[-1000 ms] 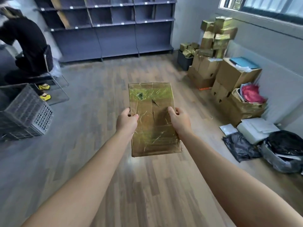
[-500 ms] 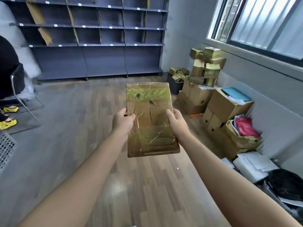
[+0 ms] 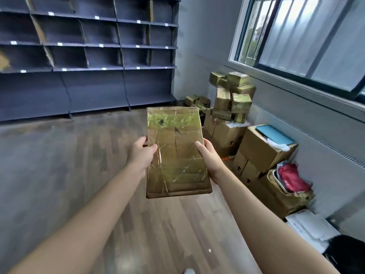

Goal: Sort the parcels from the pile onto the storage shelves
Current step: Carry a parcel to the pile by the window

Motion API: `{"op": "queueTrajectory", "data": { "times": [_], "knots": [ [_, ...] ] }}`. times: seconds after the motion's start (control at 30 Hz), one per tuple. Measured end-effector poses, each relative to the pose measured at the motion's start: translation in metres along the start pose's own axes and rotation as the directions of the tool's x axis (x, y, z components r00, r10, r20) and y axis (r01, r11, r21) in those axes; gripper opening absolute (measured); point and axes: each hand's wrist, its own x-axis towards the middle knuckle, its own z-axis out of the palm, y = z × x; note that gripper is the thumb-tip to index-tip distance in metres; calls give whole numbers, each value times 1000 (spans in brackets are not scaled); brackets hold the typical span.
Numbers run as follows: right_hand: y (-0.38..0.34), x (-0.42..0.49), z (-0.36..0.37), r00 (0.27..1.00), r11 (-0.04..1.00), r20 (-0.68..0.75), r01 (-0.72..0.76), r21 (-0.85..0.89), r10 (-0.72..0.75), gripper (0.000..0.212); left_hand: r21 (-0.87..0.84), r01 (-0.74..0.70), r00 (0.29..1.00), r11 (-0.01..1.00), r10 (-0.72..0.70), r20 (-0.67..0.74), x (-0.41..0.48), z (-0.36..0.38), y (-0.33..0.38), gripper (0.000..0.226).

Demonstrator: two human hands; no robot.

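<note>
Left hand and right hand each have their grip clamped on a side edge of the flat taped parcel, held in the air. Beyond the parcel stand the storage shelves; right of it, the pile against the wall.

Cardboard and shiny tape everywhere

The parcel is brown cardboard wrapped in glossy, crinkled clear tape with a yellow-green sheen. Floor looks like wood-grain laminate, slightly reflective. The shelves are matt dark grey-blue, and the stacked boxes plain cardboard, also taped.
</note>
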Motion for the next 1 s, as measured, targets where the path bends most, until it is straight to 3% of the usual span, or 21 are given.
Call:
{"op": "queueTrajectory", "data": {
  "times": [0.33, 0.43, 0.7, 1.0],
  "knots": [
    [-34, 253, -55, 999, 999, -5, 37, -23, -37, 49, -19, -14, 1000, 1000, 14, -17, 218, 118, 65, 46],
    [-52, 322, -68, 998, 997, -27, 51, -60, -53, 52, -17, -16, 1000, 1000, 15, -22, 281, 146, 82, 36],
    [-62, 496, -94, 995, 990, -87, 43, -137, -55, 52, -40, 44, 998, 998, -42, 52, 452, 216, 103, 58],
    [-104, 714, -112, 960, 947, -266, -6, -320, -84, 50, -33, 28, 980, 999, -21, 197, 688, 302, 148, 58]
  ]
}}
